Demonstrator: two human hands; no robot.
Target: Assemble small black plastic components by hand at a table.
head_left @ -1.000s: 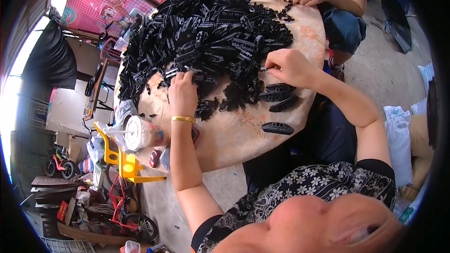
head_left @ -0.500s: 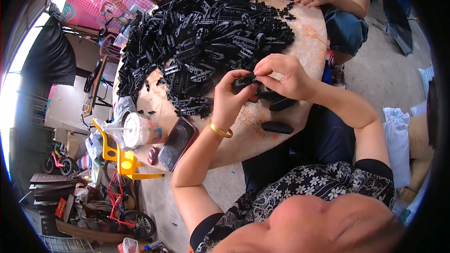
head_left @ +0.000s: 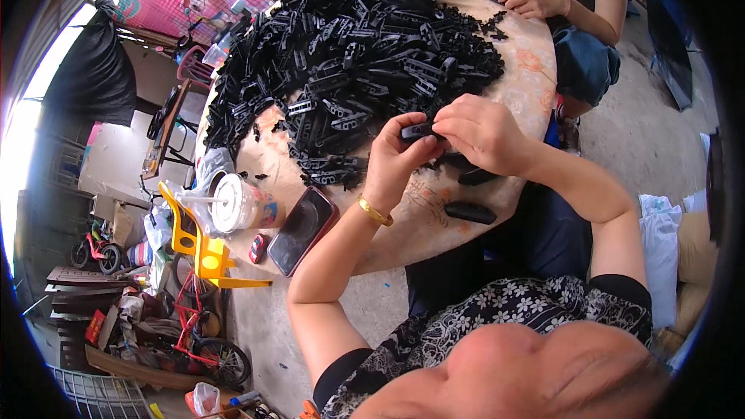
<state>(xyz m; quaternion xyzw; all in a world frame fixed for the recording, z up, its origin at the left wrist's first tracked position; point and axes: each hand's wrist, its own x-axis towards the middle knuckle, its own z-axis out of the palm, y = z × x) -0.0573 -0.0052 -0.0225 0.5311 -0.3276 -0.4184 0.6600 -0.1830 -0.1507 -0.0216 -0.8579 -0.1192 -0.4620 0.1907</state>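
Black plastic part (head_left: 417, 133): we see a small, dark, slightly shiny body with rounded edges; its right end is hidden by fingers.
Part location: held above the near side of the round table (head_left: 388, 242), in front of the heap of black parts (head_left: 349, 70).
Drink cup (head_left: 230, 206): stands at the table's left edge, with a white lid, a straw and coloured print; we cannot make out its fill level.
Left hand (head_left: 393, 157): thumb below and fingers above, clamped on the part's left end.
Right hand (head_left: 483, 136): thumb and fingertips together, pinching the part's right end; we cannot tell whether a smaller piece sits between them.
Dark elongated piece (head_left: 470, 212): lies on the table, nearer us than both hands.
Phone (head_left: 304, 231): lies beside the left forearm, right of the cup.
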